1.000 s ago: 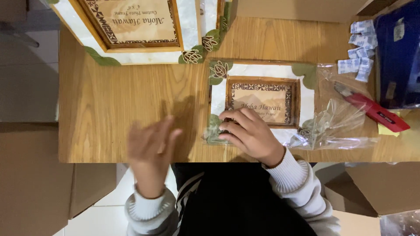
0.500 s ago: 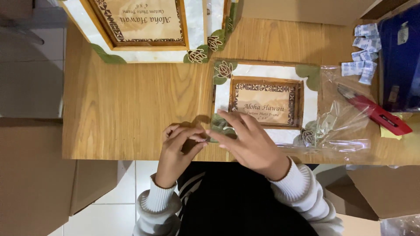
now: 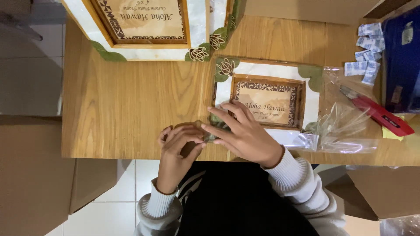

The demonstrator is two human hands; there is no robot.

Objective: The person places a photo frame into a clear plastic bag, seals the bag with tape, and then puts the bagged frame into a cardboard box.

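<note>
Two hands meet at the near-left corner of a small photo frame [image 3: 267,98] that lies flat on the wooden table [image 3: 131,100], just right of the table's middle and close to its near edge. The frame has a white face with green leaf shapes at its corners, a carved turtle at the far-left corner, a patterned brown inner border and a tan paper insert.

The right hand [image 3: 245,133] lies across the frame's near-left corner, fingers spread fairly wide and flat, fingertips reaching onto the brown border. The left hand [image 3: 179,146] is curled just beside it, thumb and fingers drawn narrow as if pinching something small at the frame's corner; what sits between them is hidden, so I cannot tell whether it is film, a corner piece or the frame's edge itself.

Judging from this, the work at the corner goes best with the right hand pressing the frame steady so it cannot slide on the smooth wood, while the left hand works with a light fingertip pinch. The leaf decoration looks delicate, so any pull should run along the surface and not upward.

Clear plastic wrap [image 3: 345,126] lies crumpled at the frame's right, touching it. Beyond that sit a red utility knife [image 3: 380,116], a few small white packets [image 3: 365,52] and a dark blue box [image 3: 402,61]. A larger matching frame [image 3: 148,26] rests at the table's far edge.
</note>
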